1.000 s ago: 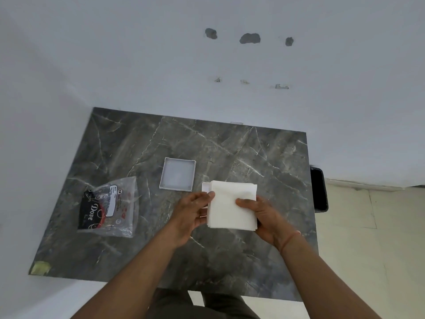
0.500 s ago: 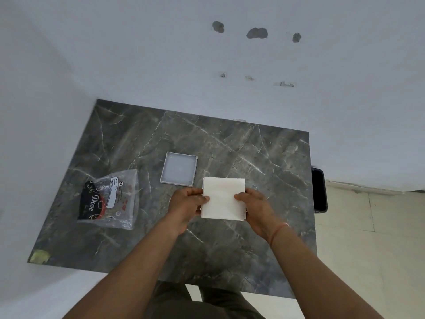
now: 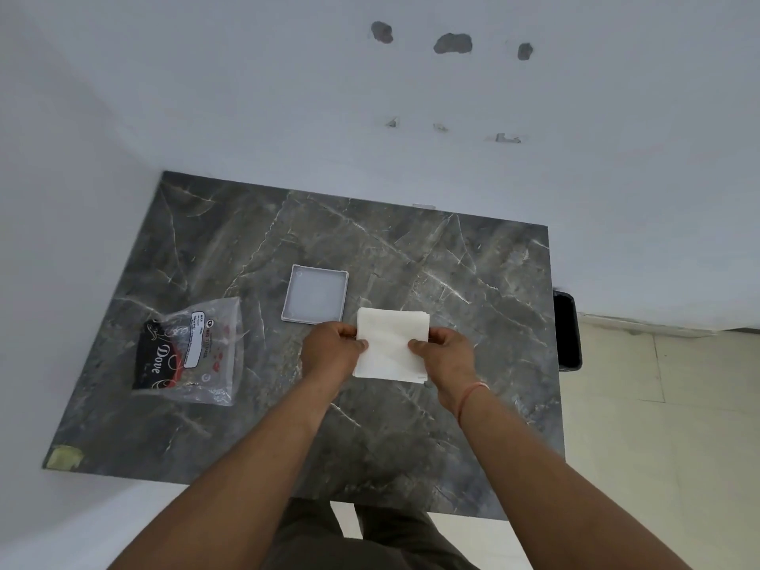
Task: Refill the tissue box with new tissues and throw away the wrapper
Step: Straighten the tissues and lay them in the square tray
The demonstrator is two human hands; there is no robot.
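A white stack of square tissues (image 3: 390,343) is held between both hands over the grey marble table (image 3: 473,281). My left hand (image 3: 329,349) grips its left edge and my right hand (image 3: 446,355) grips its right edge. Whatever lies under the stack is hidden. A flat square grey lid or tray (image 3: 316,294) lies just behind my left hand. The clear plastic wrapper (image 3: 191,351) with black and red print lies empty on the table's left side.
A black bin (image 3: 567,331) stands on the floor against the table's right edge. White walls close the table at the back and left. A small piece of tape (image 3: 63,457) sticks at the near left corner. Pale floor tiles lie to the right.
The tissue stack, held in both hands, has moved away from me and lower toward the table. It now appears smaller and squarer than a second ago.
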